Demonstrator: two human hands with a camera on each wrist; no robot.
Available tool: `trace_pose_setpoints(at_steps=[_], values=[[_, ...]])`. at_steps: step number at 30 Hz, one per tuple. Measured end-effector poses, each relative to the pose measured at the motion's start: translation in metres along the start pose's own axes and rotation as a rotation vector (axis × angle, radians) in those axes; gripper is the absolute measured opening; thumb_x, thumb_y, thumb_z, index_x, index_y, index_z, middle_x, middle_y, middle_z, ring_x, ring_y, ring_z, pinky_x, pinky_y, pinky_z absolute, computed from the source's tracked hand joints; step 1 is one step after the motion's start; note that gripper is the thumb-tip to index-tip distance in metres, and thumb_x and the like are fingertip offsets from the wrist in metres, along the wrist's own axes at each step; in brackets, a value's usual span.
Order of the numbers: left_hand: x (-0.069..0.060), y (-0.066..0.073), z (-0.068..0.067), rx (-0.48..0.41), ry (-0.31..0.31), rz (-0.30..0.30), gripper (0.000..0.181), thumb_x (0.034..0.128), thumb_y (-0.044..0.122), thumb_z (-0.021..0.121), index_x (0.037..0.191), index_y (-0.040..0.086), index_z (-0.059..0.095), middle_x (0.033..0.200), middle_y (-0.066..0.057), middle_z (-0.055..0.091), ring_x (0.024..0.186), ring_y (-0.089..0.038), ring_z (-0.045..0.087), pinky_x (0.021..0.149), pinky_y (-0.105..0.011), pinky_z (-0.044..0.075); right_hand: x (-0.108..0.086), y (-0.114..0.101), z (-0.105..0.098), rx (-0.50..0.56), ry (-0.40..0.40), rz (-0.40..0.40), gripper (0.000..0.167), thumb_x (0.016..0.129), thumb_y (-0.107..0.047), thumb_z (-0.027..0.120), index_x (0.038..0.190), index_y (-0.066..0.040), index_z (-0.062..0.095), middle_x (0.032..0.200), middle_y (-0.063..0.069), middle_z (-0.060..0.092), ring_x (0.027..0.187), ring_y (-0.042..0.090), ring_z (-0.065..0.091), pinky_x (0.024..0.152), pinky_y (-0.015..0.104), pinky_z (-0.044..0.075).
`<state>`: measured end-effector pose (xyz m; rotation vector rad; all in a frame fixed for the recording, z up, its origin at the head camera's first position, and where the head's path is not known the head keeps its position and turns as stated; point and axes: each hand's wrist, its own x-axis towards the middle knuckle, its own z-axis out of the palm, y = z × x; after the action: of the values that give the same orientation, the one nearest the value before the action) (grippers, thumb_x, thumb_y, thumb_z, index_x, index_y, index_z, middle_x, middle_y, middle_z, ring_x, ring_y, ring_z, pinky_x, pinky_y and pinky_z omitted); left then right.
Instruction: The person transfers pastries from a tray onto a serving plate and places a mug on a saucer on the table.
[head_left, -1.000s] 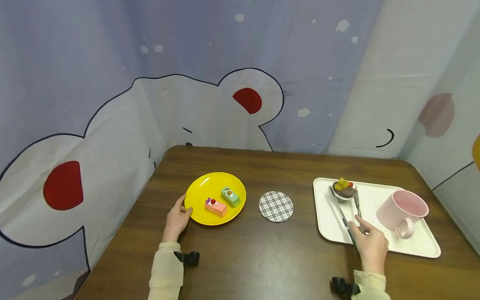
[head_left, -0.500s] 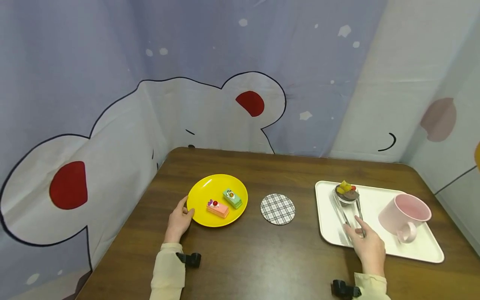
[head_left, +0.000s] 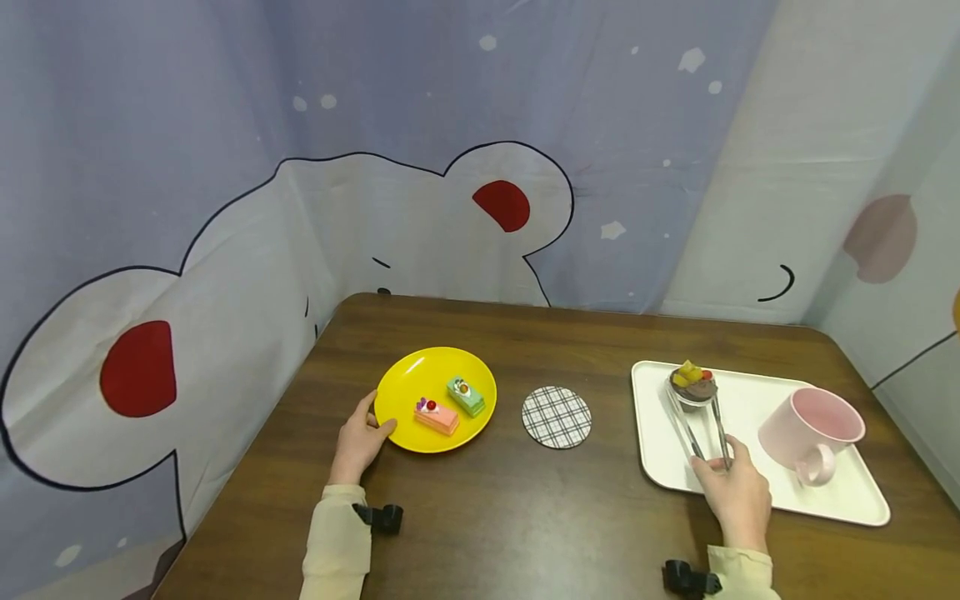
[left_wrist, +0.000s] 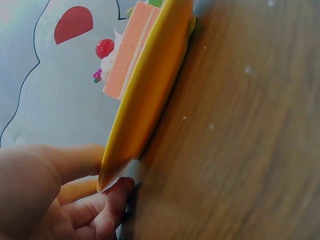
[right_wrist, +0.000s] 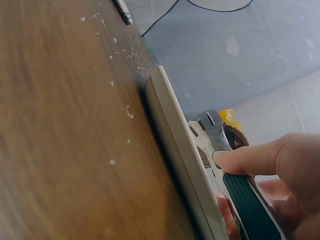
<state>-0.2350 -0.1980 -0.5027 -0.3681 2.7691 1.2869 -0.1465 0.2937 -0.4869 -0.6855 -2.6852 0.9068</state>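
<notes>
My left hand point(head_left: 358, 437) grips the near-left rim of a yellow plate point(head_left: 408, 375), thumb on top and fingers underneath. On the plate lie a pink cake slice point(head_left: 437, 419) with a red berry and a green cake slice point(head_left: 467, 397). At the right, my right hand point(head_left: 738, 492) holds metal tongs point(head_left: 721, 427), whose dark green grip point(right_wrist: 250, 210) shows in the right wrist view. Their two arms reach to either side of a chocolate dessert point(head_left: 696, 388) in a small cup on a white tray point(head_left: 757, 396). Whether the tips touch the cup cannot be made out.
A pink mug point(head_left: 802, 429) stands on the tray, close to the right of my right hand. Between plate and tray lies a round checked coaster point(head_left: 557, 417). A patterned curtain point(head_left: 420, 83) hangs behind the brown wooden table point(head_left: 480, 525).
The head view has shifted slightly. The right fingers have moved on the tongs, and the tong arms now sit closer about the cup. My left hand stays at the plate rim.
</notes>
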Motion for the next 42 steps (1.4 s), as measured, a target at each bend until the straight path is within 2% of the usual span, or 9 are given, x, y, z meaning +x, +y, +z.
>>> trace_pose_setpoints(at_steps=[7, 13, 16, 20, 24, 34, 42], values=[[-0.001, -0.004, 0.004, -0.012, -0.023, -0.016, 0.07, 0.0931, 0.022, 0.061, 0.152, 0.005, 0.026, 0.09, -0.013, 0.05, 0.079, -0.023, 0.047, 0.068, -0.029, 0.037, 0.001, 0.002, -0.003, -0.013, 0.008, -0.013, 0.063, 0.084, -0.023, 0.066, 0.136, 0.004, 0.043, 0.099, 0.026, 0.069, 0.09, 0.049, 0.061, 0.07, 0.047, 0.041], [0.0, -0.006, 0.005, -0.001, -0.005, -0.013, 0.068, 0.0931, 0.022, 0.06, 0.151, 0.005, 0.029, 0.09, -0.013, 0.051, 0.078, -0.023, 0.047, 0.067, -0.029, 0.037, -0.003, 0.004, -0.002, 0.026, 0.025, -0.013, 0.061, 0.086, -0.022, 0.065, 0.137, 0.002, 0.044, 0.096, 0.024, 0.07, 0.09, 0.047, 0.062, 0.069, 0.042, 0.04], [0.001, -0.005, 0.004, 0.005, -0.004, -0.013, 0.067, 0.0935, 0.021, 0.06, 0.151, 0.005, 0.029, 0.088, -0.012, 0.051, 0.076, -0.022, 0.047, 0.067, -0.029, 0.037, -0.004, 0.004, 0.001, 0.038, 0.043, -0.024, 0.06, 0.086, -0.022, 0.066, 0.136, 0.002, 0.045, 0.092, 0.023, 0.071, 0.081, 0.04, 0.063, 0.065, 0.036, 0.038], [0.001, -0.003, 0.002, 0.008, -0.009, -0.013, 0.067, 0.0944, 0.02, 0.058, 0.152, 0.005, 0.027, 0.086, -0.011, 0.049, 0.074, -0.021, 0.046, 0.066, -0.029, 0.036, -0.005, -0.001, 0.005, 0.05, 0.043, -0.061, 0.059, 0.085, -0.022, 0.068, 0.135, 0.002, 0.047, 0.088, 0.021, 0.072, 0.064, 0.022, 0.06, 0.061, 0.03, 0.036], [0.001, 0.0, 0.0, 0.012, -0.006, -0.006, 0.067, 0.0948, 0.02, 0.057, 0.152, 0.004, 0.027, 0.086, -0.011, 0.048, 0.074, -0.021, 0.045, 0.066, -0.029, 0.036, -0.006, -0.011, 0.01, 0.072, 0.01, -0.098, 0.059, 0.086, -0.022, 0.068, 0.136, 0.002, 0.046, 0.086, 0.021, 0.071, 0.06, 0.013, 0.056, 0.059, 0.029, 0.036], [0.001, 0.0, -0.001, 0.014, 0.001, 0.003, 0.066, 0.0944, 0.018, 0.057, 0.151, 0.003, 0.027, 0.086, -0.011, 0.05, 0.073, -0.02, 0.046, 0.066, -0.028, 0.036, -0.012, -0.029, 0.018, 0.09, -0.016, -0.161, 0.058, 0.085, -0.021, 0.07, 0.134, 0.001, 0.05, 0.085, 0.018, 0.072, 0.064, 0.015, 0.058, 0.063, 0.031, 0.039], [0.0, 0.004, 0.0, 0.023, 0.008, -0.01, 0.065, 0.0946, 0.018, 0.056, 0.151, 0.004, 0.028, 0.086, -0.011, 0.049, 0.073, -0.02, 0.046, 0.066, -0.028, 0.036, -0.016, -0.035, 0.023, 0.113, -0.029, -0.208, 0.056, 0.084, -0.021, 0.071, 0.133, -0.001, 0.052, 0.084, 0.017, 0.073, 0.067, 0.018, 0.062, 0.064, 0.033, 0.042]])
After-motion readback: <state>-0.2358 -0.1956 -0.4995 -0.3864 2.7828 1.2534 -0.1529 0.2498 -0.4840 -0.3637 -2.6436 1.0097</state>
